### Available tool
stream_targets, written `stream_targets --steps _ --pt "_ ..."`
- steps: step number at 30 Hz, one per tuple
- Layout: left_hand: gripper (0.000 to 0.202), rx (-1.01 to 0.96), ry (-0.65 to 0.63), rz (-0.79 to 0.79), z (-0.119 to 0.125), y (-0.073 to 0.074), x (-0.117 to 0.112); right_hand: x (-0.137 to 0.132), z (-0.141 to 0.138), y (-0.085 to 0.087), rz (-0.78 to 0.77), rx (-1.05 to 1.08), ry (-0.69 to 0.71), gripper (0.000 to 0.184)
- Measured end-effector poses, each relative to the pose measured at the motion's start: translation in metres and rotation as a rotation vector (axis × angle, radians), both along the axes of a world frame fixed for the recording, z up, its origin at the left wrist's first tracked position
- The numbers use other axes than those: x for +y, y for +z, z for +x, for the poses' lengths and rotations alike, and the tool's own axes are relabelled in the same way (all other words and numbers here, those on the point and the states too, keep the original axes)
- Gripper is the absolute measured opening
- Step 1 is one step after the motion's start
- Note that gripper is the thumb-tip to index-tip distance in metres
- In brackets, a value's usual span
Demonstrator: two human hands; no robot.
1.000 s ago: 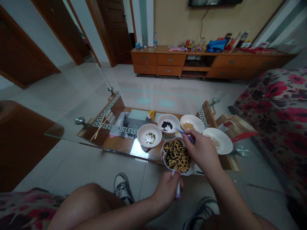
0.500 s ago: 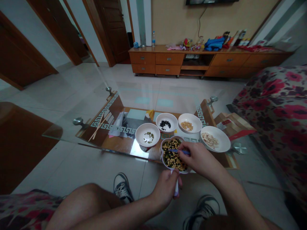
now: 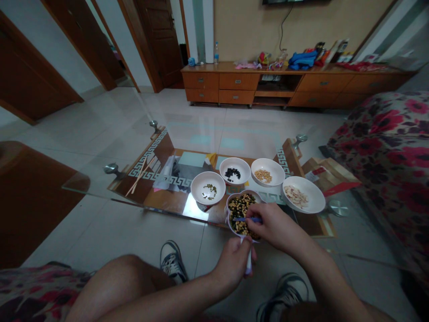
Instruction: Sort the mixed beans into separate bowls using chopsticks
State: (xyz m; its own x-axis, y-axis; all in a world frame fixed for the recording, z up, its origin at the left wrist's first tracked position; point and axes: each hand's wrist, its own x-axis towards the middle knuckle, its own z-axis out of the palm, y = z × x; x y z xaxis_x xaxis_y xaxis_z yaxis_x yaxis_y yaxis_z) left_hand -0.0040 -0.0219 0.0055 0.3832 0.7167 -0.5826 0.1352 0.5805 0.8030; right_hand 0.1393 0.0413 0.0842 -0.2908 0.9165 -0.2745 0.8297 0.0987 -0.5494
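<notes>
A white bowl of mixed beans (image 3: 238,206) stands at the near edge of a glass table (image 3: 100,176). My left hand (image 3: 234,261) is closed round the bowl's white handle (image 3: 249,264). My right hand (image 3: 276,226) is pinched on blue chopsticks (image 3: 246,219), whose tips lie over the mixed beans. Behind stand a bowl with a few green beans (image 3: 208,188), a bowl with black beans (image 3: 234,170), a bowl with yellow beans (image 3: 267,172) and a plate of pale pieces (image 3: 303,194).
Wooden chopsticks (image 3: 139,176) and papers lie on the shelf under the glass. A flowered sofa (image 3: 392,147) is at the right, a cardboard box (image 3: 330,175) beside it. A long wooden cabinet (image 3: 288,85) stands against the far wall. My knees and shoes are below.
My right hand has come back from the far bowls and lowered the blue chopsticks into the mixed beans. The left hand has kept its hold on the handle.
</notes>
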Motion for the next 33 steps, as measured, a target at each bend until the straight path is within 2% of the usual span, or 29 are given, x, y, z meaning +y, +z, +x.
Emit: stream_targets --steps 19,33 --pt "0.067 -0.009 0.015 -0.006 0.0005 0.0023 0.0008 -0.0006 -0.0048 -0.0068 0.037 0.026 0.024 0.015" --pt "0.064 -0.013 0.018 -0.01 0.0008 0.004 0.001 -0.0003 -0.0064 -0.0045 0.013 0.017 0.035 0.015"
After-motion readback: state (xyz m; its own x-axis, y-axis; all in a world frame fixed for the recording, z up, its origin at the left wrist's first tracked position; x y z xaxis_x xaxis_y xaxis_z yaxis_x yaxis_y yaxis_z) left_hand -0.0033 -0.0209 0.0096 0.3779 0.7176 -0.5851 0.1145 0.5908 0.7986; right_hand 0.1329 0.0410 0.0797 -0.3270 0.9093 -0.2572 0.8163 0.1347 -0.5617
